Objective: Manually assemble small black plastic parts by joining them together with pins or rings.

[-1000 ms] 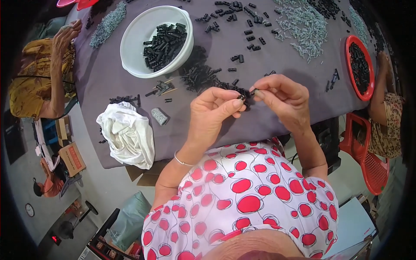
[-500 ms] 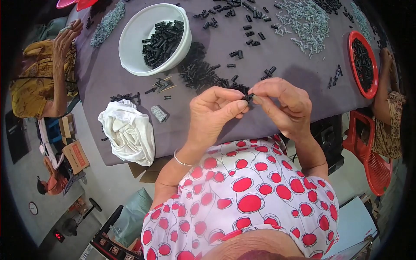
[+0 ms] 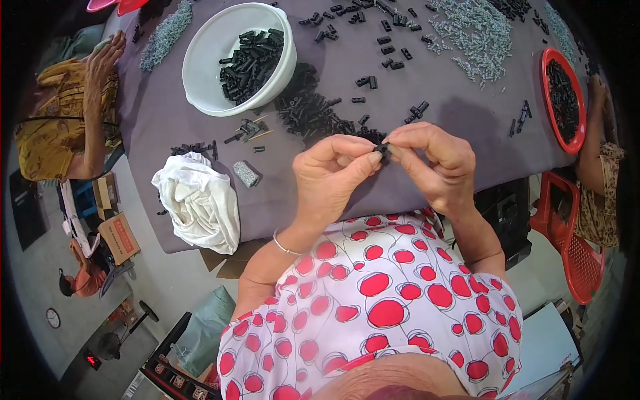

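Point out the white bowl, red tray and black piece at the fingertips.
White bowl (image 3: 203, 57), head view: bare inner wall.
Red tray (image 3: 572, 146), head view: lower rim.
Black piece (image 3: 384, 149), head view: visible middle.

Single view: head cam, L one of the pair on my head, wide fisheye. It sits abv. the table's (image 3: 267, 213) near edge, approx. over my shirt (image 3: 400, 290), facing steeply down w/ the table's far side twd. the top of frame. My L hand (image 3: 333, 170) & R hand (image 3: 437, 167) are close to the lens, mid-frame, over the table's near part. View's wide enough to catch floor (image 3: 163, 267) L of the table & a red chair (image 3: 580, 263) off its near R edge.
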Demonstrator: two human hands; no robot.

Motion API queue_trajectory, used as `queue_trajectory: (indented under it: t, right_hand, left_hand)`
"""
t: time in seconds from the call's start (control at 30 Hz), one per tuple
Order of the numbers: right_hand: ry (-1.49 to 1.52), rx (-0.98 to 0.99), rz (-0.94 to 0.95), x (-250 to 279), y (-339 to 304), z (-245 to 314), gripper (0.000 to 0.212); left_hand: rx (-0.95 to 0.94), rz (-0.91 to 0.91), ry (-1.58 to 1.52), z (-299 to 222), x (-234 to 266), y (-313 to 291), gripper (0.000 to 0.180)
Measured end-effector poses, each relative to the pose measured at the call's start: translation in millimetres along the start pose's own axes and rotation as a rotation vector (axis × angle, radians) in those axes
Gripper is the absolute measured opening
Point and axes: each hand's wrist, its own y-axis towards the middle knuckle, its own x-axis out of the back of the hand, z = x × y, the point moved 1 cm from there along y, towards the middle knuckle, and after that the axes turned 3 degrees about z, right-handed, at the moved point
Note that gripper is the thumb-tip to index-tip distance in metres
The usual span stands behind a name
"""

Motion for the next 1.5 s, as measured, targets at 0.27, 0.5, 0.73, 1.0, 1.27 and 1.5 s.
queue_trajectory:
  t: [0.27,0.5,0.73,1.0,1.27,1.5]
  right_hand:
    - [0.075,-0.11,0.041,-3,3,-4,0.01]
    - [0.202,-0.224,0.018,-9,-2,-12,0.009]
    - [-0.02,-0.034,0.041,-10,-1,-9,0.018]
    - [-0.215,0.257,-0.066,-26,1,-8,0.044]
    - [-0.277,0.402,-0.13,-22,1,-17,0.046]
    - [-0.311,0.517,-0.174,-25,0,-25,0.047]
  left_hand:
    - [-0.05,-0.007,0.076,3,7,-1,0.009]
    - [-0.049,0.004,0.037,9,10,1,0.01]
    - [-0.032,0.007,-0.024,12,12,4,0.008]
    - [0.218,-0.036,-0.426,4,6,11,0.004]
    - [0.375,0.042,-0.598,3,5,8,0.01]
    - [0.302,0.101,-0.35,7,2,13,0.013]
